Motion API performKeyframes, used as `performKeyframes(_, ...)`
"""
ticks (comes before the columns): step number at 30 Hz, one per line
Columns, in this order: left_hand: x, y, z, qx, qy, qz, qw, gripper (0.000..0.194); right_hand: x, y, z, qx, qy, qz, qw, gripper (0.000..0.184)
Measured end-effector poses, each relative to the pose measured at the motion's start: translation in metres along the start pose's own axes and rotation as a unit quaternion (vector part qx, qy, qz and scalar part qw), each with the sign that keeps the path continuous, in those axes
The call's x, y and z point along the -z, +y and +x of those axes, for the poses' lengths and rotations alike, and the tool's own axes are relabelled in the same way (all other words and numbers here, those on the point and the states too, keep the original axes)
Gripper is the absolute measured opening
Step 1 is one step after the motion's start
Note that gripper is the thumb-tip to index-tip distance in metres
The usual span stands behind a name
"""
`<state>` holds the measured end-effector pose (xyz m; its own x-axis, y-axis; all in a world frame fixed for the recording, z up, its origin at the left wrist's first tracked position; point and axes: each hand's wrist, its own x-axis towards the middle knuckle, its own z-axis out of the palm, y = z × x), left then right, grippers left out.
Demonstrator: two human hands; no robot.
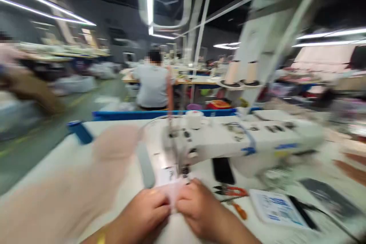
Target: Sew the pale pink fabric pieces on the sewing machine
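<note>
Pale pink fabric (172, 194), a small piece, is held at lower centre of the frame, just in front of the needle area of a white sewing machine (217, 137). The left hand (147, 207) grips it from one side and the right hand (200, 206) from the other, the fingers of both curled narrow and pinched on the cloth, with the knuckles close together. A yellow band (100, 237) shows on the left wrist at the bottom edge.

A long grey plate (145, 166) lies just left of the needle area, and a larger pink cloth (57, 187) spreads across the counter (128, 183) at lower left. Right of centre, below the machine's arm, sit a dark flat object (223, 170), orange-handled snips (236, 191) and a white case with blue printing (274, 207); a grey packet (328, 196) lies at lower right.

Behind the machine, a blue strip (137, 115) edges the counter. A co-worker in a light top (153, 85) sits back to the camera at upper centre, while another person (11, 65) appears, blurred, at the left edge. Two thread cones (232, 72) stand at upper right, and strip lights (149, 0) glow overhead.
</note>
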<state>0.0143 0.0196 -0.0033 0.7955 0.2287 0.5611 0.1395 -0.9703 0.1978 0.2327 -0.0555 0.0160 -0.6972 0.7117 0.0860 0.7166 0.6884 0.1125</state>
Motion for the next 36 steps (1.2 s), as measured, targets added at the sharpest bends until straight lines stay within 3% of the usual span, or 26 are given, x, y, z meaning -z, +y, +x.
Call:
performKeyframes(1, 0.009, 0.002, -0.018, 0.026, -0.033, 0.025, 0.999, 0.018, -0.012, -0.001, 0.011, 0.021, 0.023, 0.028, 0.999, 0.005)
performKeyframes(3, 0.015, 0.004, -0.041, 0.038, -0.112, 0.062, 0.991, 0.018, -0.032, -0.001, 0.022, 0.012, 0.09, 0.105, 0.99, 0.013)
performKeyframes(5, 0.013, 0.004, -0.048, 0.047, -0.139, 0.082, 0.986, 0.018, -0.043, 0.003, 0.02, 0.027, 0.131, 0.16, 0.978, 0.019)
performKeyframes(14, 0.013, 0.005, -0.044, 0.041, -0.13, 0.087, 0.987, 0.018, -0.042, 0.002, 0.013, 0.036, 0.15, 0.144, 0.978, 0.025)
performKeyframes(22, 0.018, -0.002, -0.036, 0.062, -0.119, 0.127, 0.983, 0.02, -0.056, 0.007, 0.015, -0.009, 0.189, 0.154, 0.97, 0.036)
performKeyframes(31, 0.014, -0.008, -0.038, 0.085, -0.122, 0.15, 0.977, 0.02, -0.034, -0.003, 0.025, -0.021, 0.302, 0.137, 0.943, 0.037)
performKeyframes(36, 0.016, -0.005, -0.039, 0.064, -0.128, 0.125, 0.982, 0.02, -0.034, -0.003, 0.023, -0.012, 0.294, 0.129, 0.947, 0.034)
